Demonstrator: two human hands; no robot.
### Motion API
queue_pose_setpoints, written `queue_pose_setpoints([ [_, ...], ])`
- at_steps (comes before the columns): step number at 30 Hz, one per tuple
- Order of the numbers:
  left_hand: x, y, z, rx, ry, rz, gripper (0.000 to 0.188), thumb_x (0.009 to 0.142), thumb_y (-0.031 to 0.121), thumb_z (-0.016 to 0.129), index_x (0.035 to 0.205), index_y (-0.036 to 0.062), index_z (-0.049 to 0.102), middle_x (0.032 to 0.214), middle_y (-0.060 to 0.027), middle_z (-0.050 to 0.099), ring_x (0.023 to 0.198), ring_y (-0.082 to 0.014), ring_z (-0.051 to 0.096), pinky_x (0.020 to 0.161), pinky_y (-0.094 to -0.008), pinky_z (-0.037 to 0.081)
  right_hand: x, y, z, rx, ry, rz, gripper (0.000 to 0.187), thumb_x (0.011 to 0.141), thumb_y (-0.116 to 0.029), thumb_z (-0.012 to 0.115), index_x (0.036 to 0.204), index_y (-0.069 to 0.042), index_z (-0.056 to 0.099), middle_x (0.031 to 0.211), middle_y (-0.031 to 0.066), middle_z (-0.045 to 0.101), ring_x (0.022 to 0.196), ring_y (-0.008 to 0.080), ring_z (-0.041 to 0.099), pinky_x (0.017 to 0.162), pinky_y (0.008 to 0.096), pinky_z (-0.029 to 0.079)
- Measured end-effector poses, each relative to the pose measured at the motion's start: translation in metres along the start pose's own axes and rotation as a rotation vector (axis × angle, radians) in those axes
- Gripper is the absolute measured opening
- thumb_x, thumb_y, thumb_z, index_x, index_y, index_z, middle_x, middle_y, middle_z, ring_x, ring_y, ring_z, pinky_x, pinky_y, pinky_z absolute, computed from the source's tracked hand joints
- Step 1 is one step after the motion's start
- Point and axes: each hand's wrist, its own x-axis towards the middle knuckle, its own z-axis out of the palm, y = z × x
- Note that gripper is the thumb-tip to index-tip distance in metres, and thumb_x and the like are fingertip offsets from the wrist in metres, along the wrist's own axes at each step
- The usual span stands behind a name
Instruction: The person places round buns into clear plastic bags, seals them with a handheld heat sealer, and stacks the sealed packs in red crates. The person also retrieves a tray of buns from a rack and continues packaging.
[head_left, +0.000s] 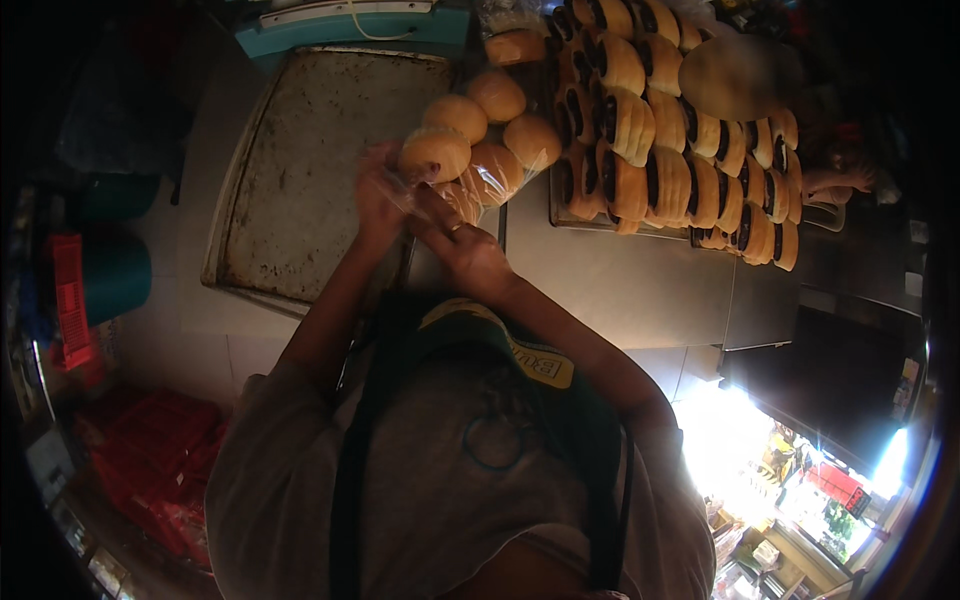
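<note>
Several round golden buns (436, 155) sit inside a clear plastic bag (488, 185) on the table in front of me. My left hand (380, 195) is closed on the bag's near left end, beside the closest bun. My right hand (465, 250) is closed just to the right, its fingers pinching the gathered plastic by the same end. The two hands almost meet; the fingertips are partly hidden by shiny film and shadow. Left of the bag lies a worn, bare metal baking tray (335, 160).
To the right, rolls with dark filling (645, 130) are stacked in rows on a tray. Another person's hand (840, 180) shows beyond them. A teal device (350, 22) stands behind the baking tray. Red crates (155, 465) and a teal bin (118, 278) are at left.
</note>
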Motion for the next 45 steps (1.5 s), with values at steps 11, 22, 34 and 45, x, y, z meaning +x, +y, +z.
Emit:
queue_pose_setpoints([
  [11, -0.013, 0.018, -0.012, 0.061, 0.012, -0.071, 0.054, 0.081, 0.034, 0.077, 0.116, 0.0018, 0.052, 0.109, -0.0177, 0.064, 0.098, -0.0290, 0.065, 0.084, -0.0389, 0.052, -0.004, 0.005, 0.003, -0.058, 0.046, 0.049, 0.049, 0.074, 0.006, 0.055, 0.123, -0.004, 0.055, 0.148, 0.0244, 0.039, 0.089, 0.0387, 0.069, 0.068, 0.0413, 0.060],
  [22, -0.047, 0.009, -0.040, 0.480, -0.268, 0.270, 0.084, 0.084, 0.035, 0.070, 0.150, 0.0040, 0.029, 0.149, -0.0318, 0.029, 0.134, -0.0508, 0.034, 0.108, -0.0521, 0.036, -0.009, 0.003, 0.011, -0.060, 0.036, 0.060, 0.053, 0.073, 0.004, 0.056, 0.125, -0.002, 0.056, 0.139, 0.0156, 0.053, 0.088, 0.0296, 0.070, 0.071, 0.0360, 0.059],
  [34, -0.034, 0.012, -0.024, 0.634, -0.348, 0.356, 0.079, 0.083, 0.040, 0.067, 0.152, 0.0216, 0.033, 0.159, -0.0232, 0.014, 0.146, -0.0469, 0.015, 0.114, -0.0572, 0.025, 0.001, -0.022, 0.008, 0.062, 0.008, -0.072, 0.048, 0.072, 0.000, 0.060, 0.119, -0.005, 0.059, 0.134, 0.0105, 0.056, 0.092, 0.0289, 0.069, 0.072, 0.0369, 0.060],
  [45, -0.036, 0.021, -0.013, 0.858, -0.558, 0.386, 0.071, 0.079, 0.050, 0.067, 0.144, 0.0303, 0.046, 0.161, -0.0087, 0.013, 0.147, -0.0459, 0.006, 0.106, -0.0742, 0.020, -0.004, -0.011, 0.007, -0.071, -0.135, -0.004, 0.038, 0.075, -0.004, 0.064, 0.112, -0.007, 0.060, 0.139, 0.0270, 0.044, 0.085, 0.0333, 0.069, 0.068, 0.0415, 0.060],
])
